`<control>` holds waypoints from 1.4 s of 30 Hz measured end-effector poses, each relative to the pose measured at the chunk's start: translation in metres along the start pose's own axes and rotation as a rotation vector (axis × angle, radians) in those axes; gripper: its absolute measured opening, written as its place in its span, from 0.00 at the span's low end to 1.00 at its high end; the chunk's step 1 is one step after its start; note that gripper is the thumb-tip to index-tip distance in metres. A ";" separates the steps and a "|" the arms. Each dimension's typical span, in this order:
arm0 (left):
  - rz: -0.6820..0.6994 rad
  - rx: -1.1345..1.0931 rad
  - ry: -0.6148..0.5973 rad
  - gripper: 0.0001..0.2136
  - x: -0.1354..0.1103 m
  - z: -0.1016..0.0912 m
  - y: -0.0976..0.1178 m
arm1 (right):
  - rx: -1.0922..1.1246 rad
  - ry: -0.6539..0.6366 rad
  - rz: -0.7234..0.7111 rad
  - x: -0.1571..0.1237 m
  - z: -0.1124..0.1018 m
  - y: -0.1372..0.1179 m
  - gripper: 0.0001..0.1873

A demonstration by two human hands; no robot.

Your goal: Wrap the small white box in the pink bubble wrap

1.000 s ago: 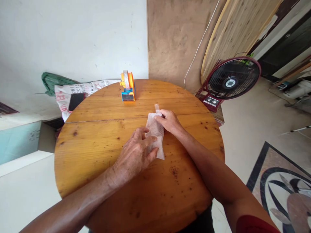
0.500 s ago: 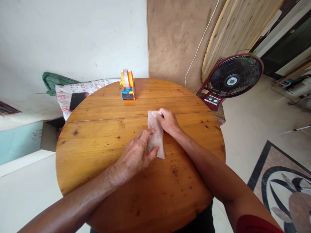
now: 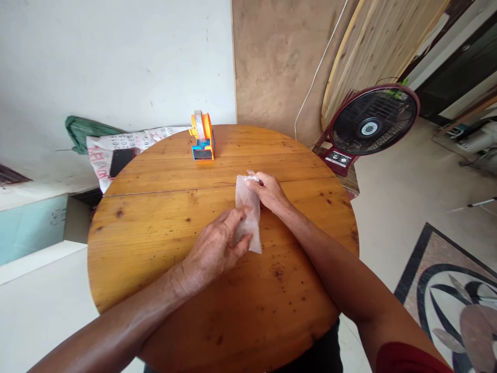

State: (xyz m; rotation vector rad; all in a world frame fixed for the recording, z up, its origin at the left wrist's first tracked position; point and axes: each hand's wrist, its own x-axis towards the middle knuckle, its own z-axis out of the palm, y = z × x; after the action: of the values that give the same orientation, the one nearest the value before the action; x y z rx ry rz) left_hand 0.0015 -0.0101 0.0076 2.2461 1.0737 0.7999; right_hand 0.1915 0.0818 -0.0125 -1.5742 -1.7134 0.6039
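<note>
A whitish, translucent bubble-wrap pouch [image 3: 251, 229] lies lengthwise between my hands, over the middle of the round wooden table [image 3: 155, 233]. My right hand [image 3: 269, 190] is closed on its far end, thumb on top. The lip there looks crinkled, and a small clear flap sticks up past it. From the left, my left hand [image 3: 217, 238] holds the pouch lower down, with thumb and forefinger against its face. The other left fingers are partly hidden. Whatever may be inside the pouch cannot be made out.
Toward the back edge of the table stands an orange and blue tape dispenser [image 3: 202, 137] with a roll on it. A dark red fan [image 3: 370, 127] is beyond the right edge. Behind the left edge, a dark phone-like object [image 3: 121, 161] rests on a printed white sack [image 3: 99, 155].
My right hand has shifted slightly at the pouch's far end, where a small clear flap now shows above the lip. My left hand stays nearly still. The view has drifted slightly.
</note>
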 end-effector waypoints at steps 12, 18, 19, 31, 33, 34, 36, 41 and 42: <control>0.080 0.056 -0.061 0.23 0.002 0.000 -0.002 | -0.274 -0.004 0.062 -0.004 -0.001 -0.020 0.15; 0.065 0.067 -0.057 0.15 0.000 -0.001 -0.001 | -0.362 0.015 0.039 -0.004 0.002 -0.018 0.12; 0.063 0.068 -0.054 0.15 0.000 0.000 -0.001 | -0.370 0.016 0.040 -0.004 0.002 -0.018 0.12; 0.206 0.293 -0.012 0.13 0.001 -0.006 0.003 | -0.344 0.001 0.041 -0.003 0.003 -0.019 0.12; 0.218 0.333 -0.044 0.13 0.002 -0.007 0.005 | -0.348 0.000 0.028 -0.003 0.003 -0.019 0.13; 0.220 0.348 -0.054 0.13 0.003 -0.008 0.006 | -0.350 0.000 0.023 -0.003 0.003 -0.019 0.14; 0.213 0.359 -0.064 0.13 0.003 -0.008 0.006 | -0.343 0.003 0.022 -0.002 0.003 -0.019 0.14; 0.208 0.311 -0.080 0.11 0.003 -0.007 0.005 | -0.120 -0.013 0.032 -0.001 0.000 -0.015 0.14; 0.203 0.299 -0.080 0.11 0.003 -0.007 0.004 | -0.017 -0.031 0.042 -0.001 -0.001 -0.015 0.15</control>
State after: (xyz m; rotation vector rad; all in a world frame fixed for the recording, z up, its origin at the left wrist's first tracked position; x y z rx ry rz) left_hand 0.0005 -0.0086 0.0161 2.6488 0.9929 0.6563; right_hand 0.1829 0.0787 -0.0009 -1.6247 -1.7157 0.6388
